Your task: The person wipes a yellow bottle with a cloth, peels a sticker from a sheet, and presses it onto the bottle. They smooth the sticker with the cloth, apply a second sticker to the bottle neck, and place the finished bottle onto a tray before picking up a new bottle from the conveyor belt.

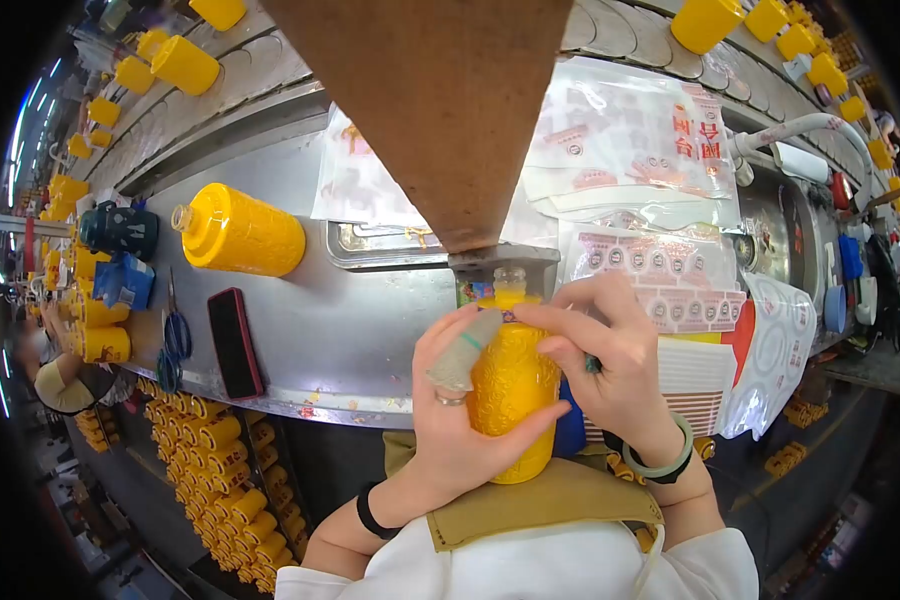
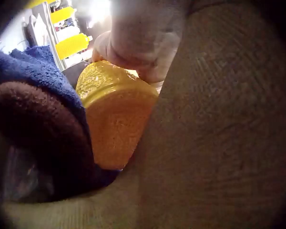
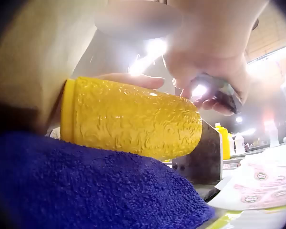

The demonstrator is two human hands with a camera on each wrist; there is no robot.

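My left hand (image 1: 452, 430) holds a yellow embossed bottle (image 1: 515, 385) from the side, its thumb along the body and its fingers reaching up toward the neck. A greyish cover (image 1: 465, 352) wraps one of those fingers. The bottle leans upright-ish over my lap, with its clear glass mouth (image 1: 510, 280) pointing away. At the neck is a narrow purple patterned strip (image 1: 511, 317), touched by the fingertips of my right hand (image 1: 615, 355). Curled fingers of that hand hold a small dark green object (image 3: 224, 93). A blue towel (image 3: 95, 186) lies under the bottle.
Another yellow bottle (image 1: 240, 232) lies on the metal table, near a phone (image 1: 235, 343) and blue scissors (image 1: 176, 335). A brown post (image 1: 440, 110) stands ahead. Printed plastic sheets (image 1: 630, 150) cover the right side. Yellow bottles stand on the conveyor (image 1: 630, 35) behind.
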